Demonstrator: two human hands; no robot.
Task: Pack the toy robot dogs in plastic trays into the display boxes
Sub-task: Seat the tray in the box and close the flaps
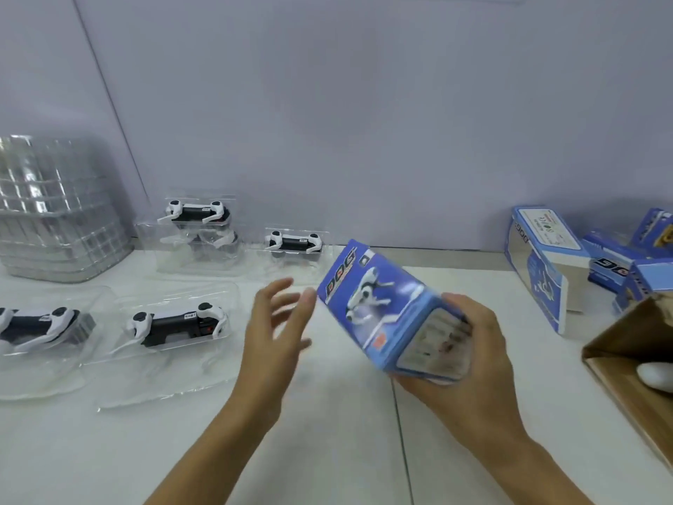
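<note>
1. Four toy robot dogs in clear plastic trays are seen on the white table (327,450), with one further tray half hidden beneath the far-left one: near left (36,328), near centre (176,322), far left (198,212), far centre (294,242).
2. A stack of empty plastic trays (54,209) is located at the far left edge.
3. The left hand (276,340) is held with fingers spread and relaxed, grasping nothing, just beside the tilted display box (386,311).
4. The display box is gripped at its near end by the right hand (469,362), above the table, well apart from the trays. It is blue, printed with "DOG" and a dog picture.
5. More blue display boxes (539,264) and a brown carton (633,362) are placed at the right.
6. Risk: with a one-handed grip on a tilted box, slippage is judged possible; crushed cardboard could result from overtight fingers.
7. Risk: thin trays may flex on lifting, so a dog could fall out.
</note>
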